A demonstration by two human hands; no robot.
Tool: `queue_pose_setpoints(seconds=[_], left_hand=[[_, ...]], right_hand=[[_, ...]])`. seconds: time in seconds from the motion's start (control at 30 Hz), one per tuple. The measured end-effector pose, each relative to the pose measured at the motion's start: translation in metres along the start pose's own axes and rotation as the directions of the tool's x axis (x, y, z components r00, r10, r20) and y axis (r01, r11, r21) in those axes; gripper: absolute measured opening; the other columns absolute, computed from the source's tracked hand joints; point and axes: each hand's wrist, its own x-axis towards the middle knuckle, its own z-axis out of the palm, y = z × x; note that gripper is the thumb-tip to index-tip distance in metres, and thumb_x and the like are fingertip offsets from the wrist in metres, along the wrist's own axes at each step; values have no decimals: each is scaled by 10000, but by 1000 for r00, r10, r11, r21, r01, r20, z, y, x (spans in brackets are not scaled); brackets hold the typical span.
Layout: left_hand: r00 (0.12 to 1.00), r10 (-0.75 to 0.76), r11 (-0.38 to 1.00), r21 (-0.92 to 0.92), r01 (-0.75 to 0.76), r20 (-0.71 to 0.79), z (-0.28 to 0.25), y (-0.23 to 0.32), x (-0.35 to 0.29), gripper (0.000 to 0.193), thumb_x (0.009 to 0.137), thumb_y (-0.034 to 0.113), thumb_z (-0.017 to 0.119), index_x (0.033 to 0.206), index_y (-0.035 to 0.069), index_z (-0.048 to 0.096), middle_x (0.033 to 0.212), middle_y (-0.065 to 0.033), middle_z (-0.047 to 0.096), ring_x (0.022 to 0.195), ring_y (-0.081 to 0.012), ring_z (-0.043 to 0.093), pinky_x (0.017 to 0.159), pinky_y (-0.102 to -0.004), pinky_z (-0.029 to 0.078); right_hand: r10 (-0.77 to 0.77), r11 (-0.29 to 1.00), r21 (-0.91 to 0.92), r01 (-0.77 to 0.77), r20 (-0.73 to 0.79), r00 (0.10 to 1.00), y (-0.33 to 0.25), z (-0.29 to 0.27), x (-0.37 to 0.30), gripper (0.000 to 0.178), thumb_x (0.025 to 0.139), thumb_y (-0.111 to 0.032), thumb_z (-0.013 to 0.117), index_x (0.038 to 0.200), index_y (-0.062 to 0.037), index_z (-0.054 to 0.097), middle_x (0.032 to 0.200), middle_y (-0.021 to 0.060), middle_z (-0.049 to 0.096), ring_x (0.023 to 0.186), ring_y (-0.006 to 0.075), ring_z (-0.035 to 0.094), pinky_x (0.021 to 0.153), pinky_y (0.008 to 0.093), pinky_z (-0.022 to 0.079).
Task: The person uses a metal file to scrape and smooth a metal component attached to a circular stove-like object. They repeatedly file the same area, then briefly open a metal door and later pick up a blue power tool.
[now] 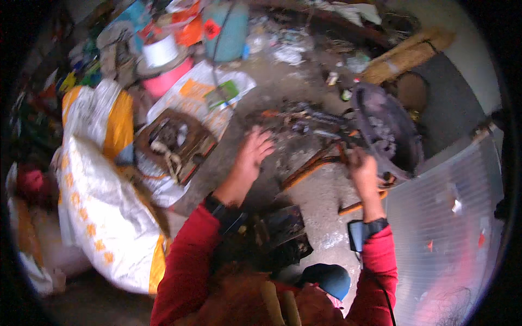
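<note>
My left hand (254, 153) hovers over the floor with its fingers stretched out and nothing in them. To its right lies a jumble of metal tools (321, 122), blurred, beside a tool with long orange handles (310, 167). My right hand (363, 168) reaches down at the right end of this jumble, fingers bent and closed; what they hold is hidden. Another orange handle (356, 208) shows below that hand. A dark oval basin (410, 144) with grey lumps inside stands close to the right hand.
A square brown box (149, 138) holding odds and ends sits left of my left hand. White and yellow woven sacks (103, 206) fill the left side. A pink tub (168, 77) and teal bucket (231, 35) stand farther back. A ribbed translucent panel (440, 233) lies at right.
</note>
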Motion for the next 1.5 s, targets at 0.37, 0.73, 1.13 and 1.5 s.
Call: queue_pose_setpoints(seconds=[0.37,0.73,1.13,1.5], left_hand=[[950,-60,998,-18,57,-305,-63,5,34,523,891,457,565,1159,9,532,1079,-137,610,876,-263,617,772,-384,516],[624,226,954,300,14,-748,-330,24,-66,342,827,300,673,1051,49,608,916,-45,624,688,-154,570,556,-303,443],[583,576,544,801,249,-572,-393,-19,-45,605,753,384,711,1164,-27,542,967,-188,656,846,-306,635,718,-394,485],[388,431,902,402,-158,-815,-398,38,-96,299,918,207,514,1062,-48,575,956,-159,667,742,-253,671,634,-313,543]], right_hand=[[332,629,653,-422,265,905,-34,71,-107,320,957,-247,519,1182,-29,580,744,36,611,461,72,479,419,214,379],[294,598,610,-520,436,850,4,122,-165,380,963,-289,510,1186,13,567,838,26,617,640,83,514,582,225,416],[398,411,491,-768,661,636,-18,169,-185,287,957,-291,522,949,-34,650,812,-12,625,675,66,534,604,213,440],[428,358,493,-793,668,609,-2,185,-195,234,942,-270,540,874,-74,647,723,-18,611,602,77,541,498,237,433]])
